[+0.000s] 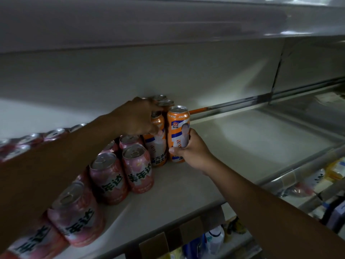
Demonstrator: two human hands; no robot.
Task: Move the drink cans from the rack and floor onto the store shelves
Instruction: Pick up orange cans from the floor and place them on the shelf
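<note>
Shelf (242,146) first: pale, wide, dim, with stock only on its left part. Under its front edge we see a lower shelf (317,184) with mixed packets, too blurred to name.

Pink cans (138,171) stand upright in rows on the left of the shelf, from the near-left corner back toward the wall. Just right of them are the tall orange ones. Two rear orange cans (162,100) stand by the back wall, only their tops showing. In front of those is a second orange can (155,146). At the row's right end is the orange can (178,131), just beside its neighbour; we cannot tell if they touch. All are upright on the shelf.

We judge the step in hand to be seating the two front orange cans in line. To do it well:
- Get each base flat before letting go.
- Slide the end can snug against its neighbour, label facing out.
- Don't shove the rear pair or clip the pink tops with the forearm.
- Tall cans tip easily, so release low and straight.

The left hand (134,118) reaches in over the pink cans, palm down. It is draped over the top of the second orange can with the thumb on its front, gripping it. The right hand (192,152) comes in from lower right and is wrapped round the lower half of the orange can. Its thumb (174,150) lies across the front and its fingers (187,139) curl round the right side.
</note>
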